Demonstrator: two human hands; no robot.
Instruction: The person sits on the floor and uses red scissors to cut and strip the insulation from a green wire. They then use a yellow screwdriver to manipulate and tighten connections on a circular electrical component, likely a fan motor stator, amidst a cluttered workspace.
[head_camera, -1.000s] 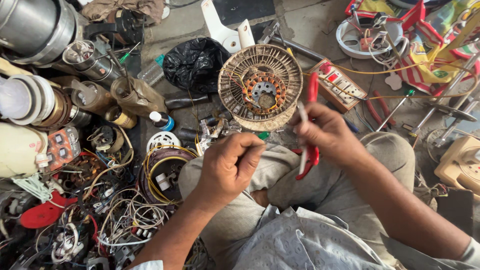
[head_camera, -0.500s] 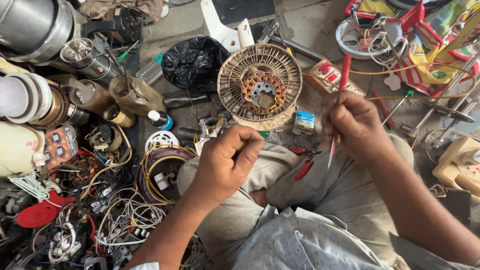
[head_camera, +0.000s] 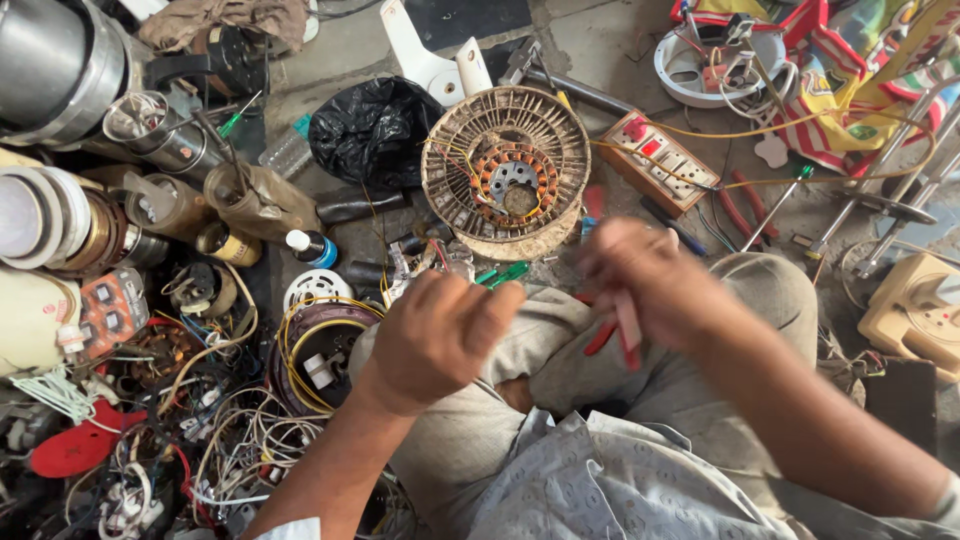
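A seated person's left hand (head_camera: 440, 335) is curled into a loose fist above the knee, knuckles up; whether it pinches a wire cannot be told from this angle. The right hand (head_camera: 650, 285), blurred by motion, is closed around red-handled pliers (head_camera: 620, 335), their handles pointing down over the grey trousers. Just beyond both hands, on the ground past the knees, lies a round fan motor (head_camera: 506, 170) with a rusted slotted rim and orange copper windings at its centre, turned face-up, apparently so the coils stay within reach. A green-handled screwdriver (head_camera: 505, 272) lies between the motor and the left hand. To the right of the motor sits an oblong tan switch board (head_camera: 665, 160) with red buttons, a yellow wire running off it. Left of the motor is a crumpled black plastic bag (head_camera: 372, 130); below it stands a small bottle (head_camera: 312, 247) with a white cap and blue label. Coils of yellow and white wire (head_camera: 300, 345) heap at the person's left, kept close beside the work.
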